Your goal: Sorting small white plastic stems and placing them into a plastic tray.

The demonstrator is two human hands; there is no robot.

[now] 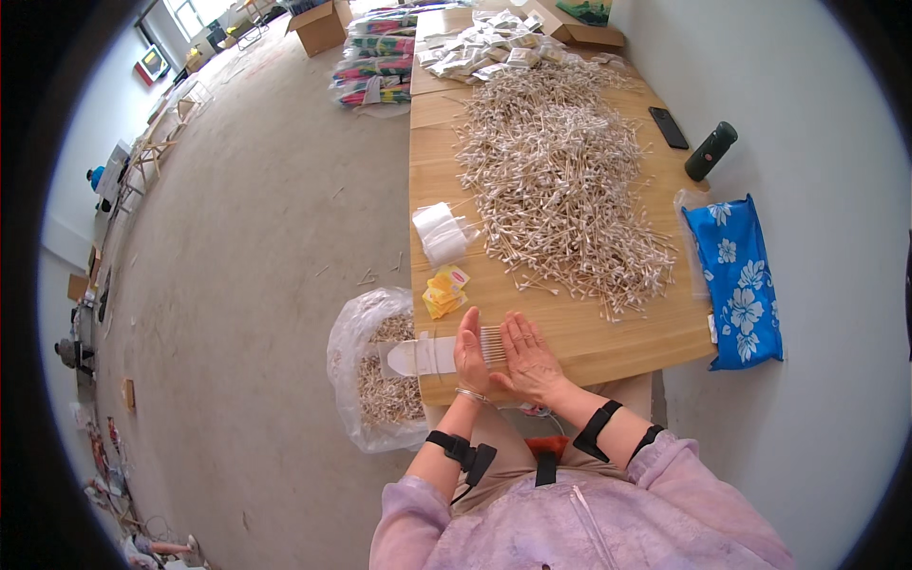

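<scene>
At the table's near edge, a row of cotton swabs [491,344] lies between my two hands. My left hand [470,353] stands on its edge at their left end, fingers stretched. My right hand [532,361] rests flat, fingers out, against their right end. Left of my left hand, a white flat holder or bag [418,356] reaches past the table's edge; under my hand its far end is hidden. Yellow printed cards [444,291] and a stack of clear plastic bags [443,234] lie just beyond. A large heap of loose cotton swabs [560,180] covers the table's middle.
Filled small packs [494,46] pile up at the far end. Along the right stand a phone [669,127], a dark bottle [711,152] and a blue flowered package [739,285] by the wall. A clear bag of swabs [380,380] stands left of the table [570,332].
</scene>
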